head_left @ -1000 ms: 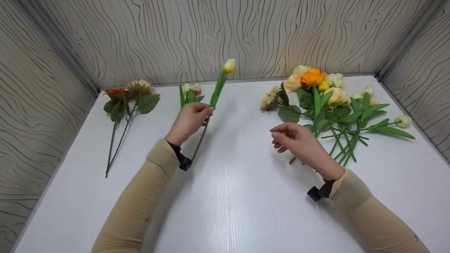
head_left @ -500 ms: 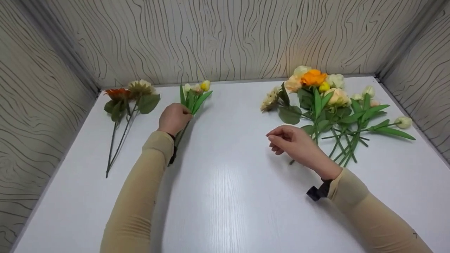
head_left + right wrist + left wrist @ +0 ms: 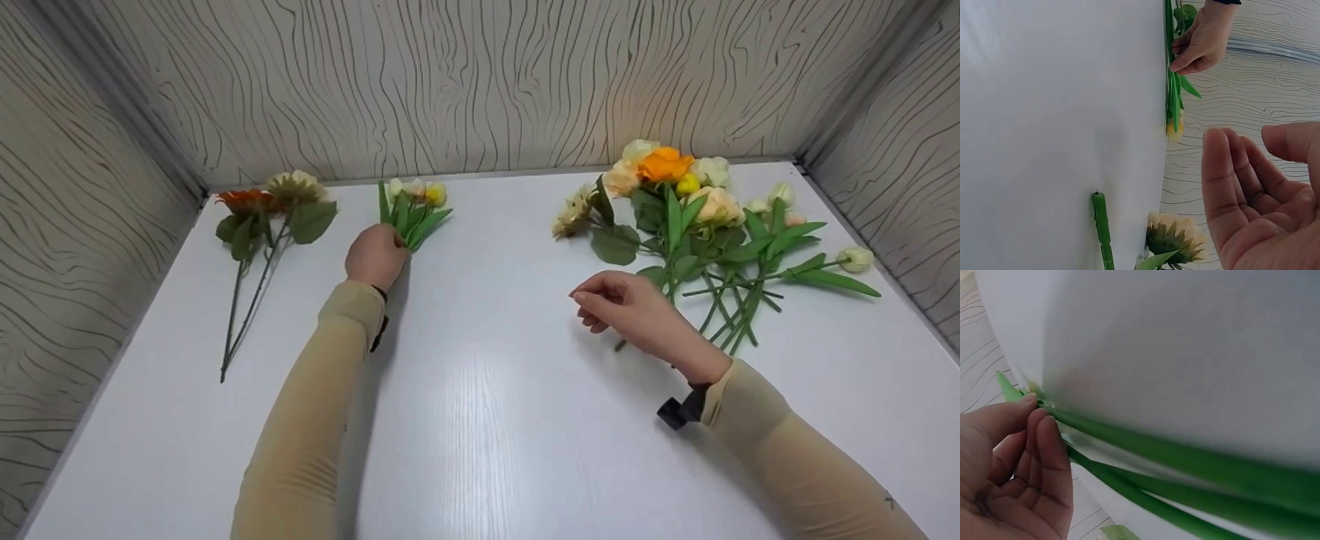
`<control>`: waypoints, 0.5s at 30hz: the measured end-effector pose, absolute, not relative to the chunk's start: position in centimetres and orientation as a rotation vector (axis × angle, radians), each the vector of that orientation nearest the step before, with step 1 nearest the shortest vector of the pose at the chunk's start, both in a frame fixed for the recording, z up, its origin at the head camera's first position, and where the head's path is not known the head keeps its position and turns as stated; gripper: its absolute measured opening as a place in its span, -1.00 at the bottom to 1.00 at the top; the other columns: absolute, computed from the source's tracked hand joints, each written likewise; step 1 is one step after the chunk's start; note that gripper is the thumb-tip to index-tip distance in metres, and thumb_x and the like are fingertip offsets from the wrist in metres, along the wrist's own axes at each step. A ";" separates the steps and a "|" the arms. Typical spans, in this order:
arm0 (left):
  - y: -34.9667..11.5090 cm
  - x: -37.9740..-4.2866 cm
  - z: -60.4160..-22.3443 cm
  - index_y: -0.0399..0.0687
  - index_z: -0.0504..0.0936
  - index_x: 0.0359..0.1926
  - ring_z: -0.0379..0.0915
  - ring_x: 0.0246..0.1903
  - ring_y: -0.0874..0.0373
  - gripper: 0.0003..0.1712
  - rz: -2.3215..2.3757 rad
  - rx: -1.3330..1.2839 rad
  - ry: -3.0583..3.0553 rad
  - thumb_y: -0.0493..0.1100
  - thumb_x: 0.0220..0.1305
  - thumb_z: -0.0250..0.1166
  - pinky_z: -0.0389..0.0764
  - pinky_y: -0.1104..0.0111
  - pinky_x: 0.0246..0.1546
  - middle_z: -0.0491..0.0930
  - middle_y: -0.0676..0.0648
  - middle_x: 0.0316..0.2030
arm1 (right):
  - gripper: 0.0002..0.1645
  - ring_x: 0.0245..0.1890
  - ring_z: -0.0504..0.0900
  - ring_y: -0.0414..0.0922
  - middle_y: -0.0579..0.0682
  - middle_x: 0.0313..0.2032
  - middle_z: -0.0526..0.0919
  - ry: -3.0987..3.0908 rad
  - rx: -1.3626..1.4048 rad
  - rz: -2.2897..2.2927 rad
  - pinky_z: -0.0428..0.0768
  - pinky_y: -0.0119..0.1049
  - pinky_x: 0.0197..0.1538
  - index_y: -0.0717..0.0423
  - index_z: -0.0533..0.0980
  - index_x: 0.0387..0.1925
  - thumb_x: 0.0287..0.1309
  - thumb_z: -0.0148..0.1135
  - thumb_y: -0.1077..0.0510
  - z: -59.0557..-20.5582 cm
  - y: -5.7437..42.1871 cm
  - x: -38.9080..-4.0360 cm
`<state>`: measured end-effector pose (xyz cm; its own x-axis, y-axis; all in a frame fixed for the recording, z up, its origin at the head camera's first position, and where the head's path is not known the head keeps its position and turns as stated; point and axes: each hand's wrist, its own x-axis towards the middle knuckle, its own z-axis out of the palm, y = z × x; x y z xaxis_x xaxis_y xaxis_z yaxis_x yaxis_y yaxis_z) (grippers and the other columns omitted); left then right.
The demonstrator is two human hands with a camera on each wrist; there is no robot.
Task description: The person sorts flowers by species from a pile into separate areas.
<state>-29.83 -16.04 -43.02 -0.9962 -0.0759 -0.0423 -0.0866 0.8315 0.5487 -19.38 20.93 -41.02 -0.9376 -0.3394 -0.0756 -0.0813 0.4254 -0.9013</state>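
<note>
Left hand (image 3: pixel 377 256) pinched a yellow-white tulip (image 3: pixel 436 195) by its green stem between thumb and fingers (image 3: pixel 1053 450). Bloom sat beside two pale tulips (image 3: pixel 415 189), near the rear edge of the table (image 3: pixel 480 420). Right hand (image 3: pixel 626 304): fingers loosely bent, thumb apart, nothing held; positioned just before the mixed flower pile (image 3: pixel 714 208).

Sleeves (image 3: pixel 307 427) partly out of frame
</note>
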 end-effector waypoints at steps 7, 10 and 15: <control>-15.9 -29.5 -42.7 -0.28 0.69 -0.07 0.58 -0.14 -0.06 -0.79 0.921 -0.147 2.978 -0.23 0.39 0.29 0.61 0.06 -0.06 0.68 -0.19 -0.15 | -0.57 -0.25 0.69 0.05 0.26 -0.18 0.69 2.469 -0.336 -1.461 0.73 -0.12 -0.13 0.30 0.59 0.06 0.46 0.23 -0.01 -41.2 21.3 -19.6; -15.3 -29.3 -42.1 -0.28 0.67 -0.02 0.57 -0.12 -0.04 -0.73 0.947 -0.123 2.988 -0.15 0.42 0.30 0.60 0.06 -0.04 0.66 -0.18 -0.12 | -0.56 -0.25 0.68 0.02 0.22 -0.17 0.69 2.529 -0.316 -1.388 0.72 -0.11 -0.13 0.26 0.60 0.06 0.47 0.21 -0.05 -41.2 22.2 -19.9; -13.2 -28.5 -41.2 -0.24 0.62 0.19 0.55 0.03 -0.03 -0.55 0.951 0.092 3.048 -0.04 0.45 0.31 0.57 0.07 0.05 0.60 -0.18 0.05 | -0.53 -0.22 0.67 0.01 0.21 -0.14 0.69 2.607 -0.226 -1.285 0.71 -0.16 -0.12 0.25 0.58 0.09 0.48 0.19 -0.08 -40.7 24.6 -20.8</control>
